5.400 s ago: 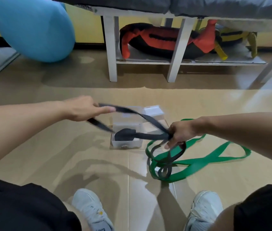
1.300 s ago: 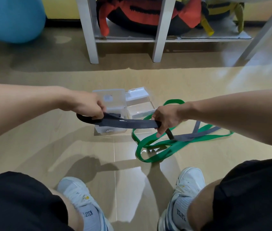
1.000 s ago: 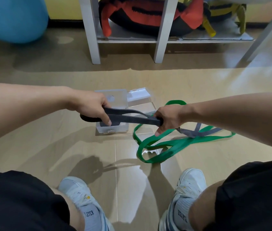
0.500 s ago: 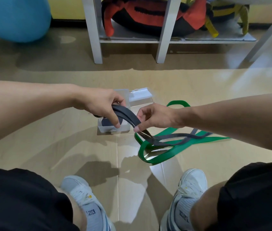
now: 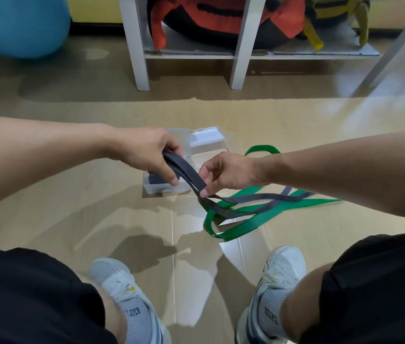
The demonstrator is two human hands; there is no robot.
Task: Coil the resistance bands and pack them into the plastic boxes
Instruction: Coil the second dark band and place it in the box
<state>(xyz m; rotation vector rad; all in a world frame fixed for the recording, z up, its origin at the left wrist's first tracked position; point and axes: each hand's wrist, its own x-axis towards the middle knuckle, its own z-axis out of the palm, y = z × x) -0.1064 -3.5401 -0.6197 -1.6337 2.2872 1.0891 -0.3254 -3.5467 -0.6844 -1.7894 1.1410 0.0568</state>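
Observation:
A dark grey resistance band [image 5: 248, 198] runs from my left hand [image 5: 150, 155] to my right hand [image 5: 226, 173]. Both hands grip it close together, and its loose tail trails right across the floor. My left hand holds the folded end above a clear plastic box [image 5: 161, 187] with a dark coil inside. A second clear box [image 5: 207, 142] stands just behind, partly hidden by my hands. A green resistance band [image 5: 236, 229] lies loose on the floor under the grey tail, to the right of the boxes.
A white bench frame [image 5: 239, 45] stands ahead with a red and black bag [image 5: 221, 18] on its low shelf. A blue exercise ball [image 5: 20, 23] sits at the far left. My two white shoes [image 5: 280, 271] rest on the tan floor near the green band.
My hands came together, from a stretched span of grey band to a short fold. My right hand slid left along the band, and the loose tail now lies further over the green band.

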